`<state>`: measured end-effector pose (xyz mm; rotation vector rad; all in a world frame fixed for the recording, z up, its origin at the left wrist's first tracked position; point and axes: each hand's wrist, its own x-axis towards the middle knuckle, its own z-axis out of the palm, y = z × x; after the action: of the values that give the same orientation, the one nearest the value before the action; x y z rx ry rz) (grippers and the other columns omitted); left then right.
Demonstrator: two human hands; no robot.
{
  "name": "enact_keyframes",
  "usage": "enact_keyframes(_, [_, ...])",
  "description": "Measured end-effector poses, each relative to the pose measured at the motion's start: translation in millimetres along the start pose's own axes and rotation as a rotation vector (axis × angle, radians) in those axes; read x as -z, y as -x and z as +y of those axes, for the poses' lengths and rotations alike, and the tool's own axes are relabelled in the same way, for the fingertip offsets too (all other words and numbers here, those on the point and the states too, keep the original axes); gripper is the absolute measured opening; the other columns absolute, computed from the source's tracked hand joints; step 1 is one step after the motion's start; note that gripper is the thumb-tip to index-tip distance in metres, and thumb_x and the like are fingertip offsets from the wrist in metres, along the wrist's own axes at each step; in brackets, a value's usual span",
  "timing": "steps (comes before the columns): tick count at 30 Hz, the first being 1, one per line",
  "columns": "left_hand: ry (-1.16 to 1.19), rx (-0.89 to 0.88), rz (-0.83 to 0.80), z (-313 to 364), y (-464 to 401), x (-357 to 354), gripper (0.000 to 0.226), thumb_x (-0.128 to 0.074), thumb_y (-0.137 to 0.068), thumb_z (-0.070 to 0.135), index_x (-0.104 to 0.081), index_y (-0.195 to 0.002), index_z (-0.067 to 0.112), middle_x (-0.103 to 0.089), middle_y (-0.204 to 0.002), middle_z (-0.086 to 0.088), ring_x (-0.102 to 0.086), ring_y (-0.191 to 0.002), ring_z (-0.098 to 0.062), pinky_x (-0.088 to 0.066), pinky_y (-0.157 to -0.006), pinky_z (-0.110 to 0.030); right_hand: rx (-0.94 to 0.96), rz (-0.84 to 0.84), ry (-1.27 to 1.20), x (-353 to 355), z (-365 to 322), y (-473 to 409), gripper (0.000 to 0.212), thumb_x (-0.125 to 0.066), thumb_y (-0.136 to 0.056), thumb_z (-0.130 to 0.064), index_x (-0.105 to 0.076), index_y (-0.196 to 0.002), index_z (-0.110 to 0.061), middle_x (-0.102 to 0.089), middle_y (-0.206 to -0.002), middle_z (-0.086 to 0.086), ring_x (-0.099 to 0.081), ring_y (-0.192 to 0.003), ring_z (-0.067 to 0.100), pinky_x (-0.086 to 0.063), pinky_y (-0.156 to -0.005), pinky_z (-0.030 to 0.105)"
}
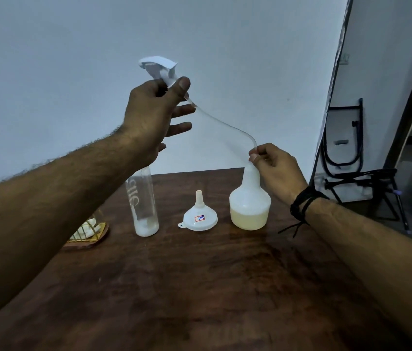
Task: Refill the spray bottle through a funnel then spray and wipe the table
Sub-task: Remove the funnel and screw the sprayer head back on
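My left hand (pixel 153 115) holds the white trigger spray head (pixel 158 68) up high, thumb and forefinger pinched on its collar. Its clear dip tube (pixel 221 122) curves down to the right. My right hand (pixel 274 168) pinches the tube's lower end just above the neck of the white spray bottle (pixel 250 202), which stands on the brown wooden table (pixel 199 287) with pale yellowish liquid in its base. A white funnel (pixel 200 216) lies upside down, spout up, left of the bottle. A tall clear bottle (pixel 142 206) with a little whitish liquid stands further left.
A gold wire holder with white cloth or paper (pixel 87 230) sits on a wooden base at the table's left, partly behind my left forearm. A plain wall backs the table. Black folded metal frames (pixel 351 158) stand on the floor beyond the table's right edge.
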<state>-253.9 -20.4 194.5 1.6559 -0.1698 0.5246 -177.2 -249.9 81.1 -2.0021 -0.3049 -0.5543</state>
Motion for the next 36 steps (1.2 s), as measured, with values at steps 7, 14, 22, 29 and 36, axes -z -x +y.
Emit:
enact_keyframes(7, [-0.056,-0.115,-0.087,-18.9,-4.5,-16.3,0.035,-0.066,-0.098,0.034,-0.064,-0.124,0.011,-0.073,-0.113,0.000,-0.074,-0.095,-0.007,-0.063,-0.071,-0.029,-0.096,-0.048,-0.099,-24.2,22.7,28.9,0.034,-0.066,-0.097,-0.052,-0.058,-0.123,-0.033,-0.069,-0.120,-0.008,-0.066,-0.109,0.012,-0.053,-0.093,0.032])
enact_keyframes(14, [-0.295,-0.164,-0.188,-55.5,-2.7,-58.8,0.022,-0.070,-0.092,0.042,-0.069,-0.087,0.021,-0.073,-0.087,-0.002,-0.072,-0.091,-0.019,-0.060,-0.080,-0.048,-0.051,0.048,-0.210,-49.7,43.4,42.5,0.036,-0.069,-0.097,-0.046,-0.059,-0.128,-0.029,-0.068,-0.114,-0.012,-0.064,-0.108,0.005,-0.053,-0.094,0.031])
enact_keyframes(22, [-0.562,-0.176,-0.326,-100.1,-1.7,-97.3,0.030,-0.064,-0.094,0.049,-0.069,-0.083,0.022,-0.064,-0.073,0.013,-0.059,-0.071,-0.003,-0.042,-0.065,-0.028,-0.053,0.067,-0.234,-52.8,49.4,43.9,0.056,-0.062,-0.089,-0.063,-0.057,-0.138,-0.035,-0.070,-0.124,-0.014,-0.062,-0.123,0.010,-0.052,-0.105,0.041])
enact_keyframes(29, [-0.591,-0.168,-0.328,-100.5,-5.1,-101.1,0.044,-0.062,-0.092,0.055,-0.074,-0.101,0.014,-0.074,-0.100,0.000,-0.069,-0.081,-0.019,-0.057,-0.081,-0.048,-0.058,0.076,-0.256,-52.4,48.3,42.4,0.046,-0.066,-0.094,-0.054,-0.061,-0.133,-0.031,-0.072,-0.120,-0.013,-0.065,-0.118,0.009,-0.055,-0.102,0.042])
enact_keyframes(36, [-0.633,-0.174,-0.362,-96.4,-9.0,-107.0,0.036,-0.063,-0.094,0.049,-0.072,-0.099,0.014,-0.073,-0.098,-0.001,-0.069,-0.078,-0.020,-0.057,-0.080,-0.048,-0.057,0.071,-0.244,-54.7,50.1,41.7,0.051,-0.060,-0.088,-0.062,-0.055,-0.135,-0.042,-0.068,-0.127,-0.014,-0.060,-0.126,0.013,-0.053,-0.106,0.045])
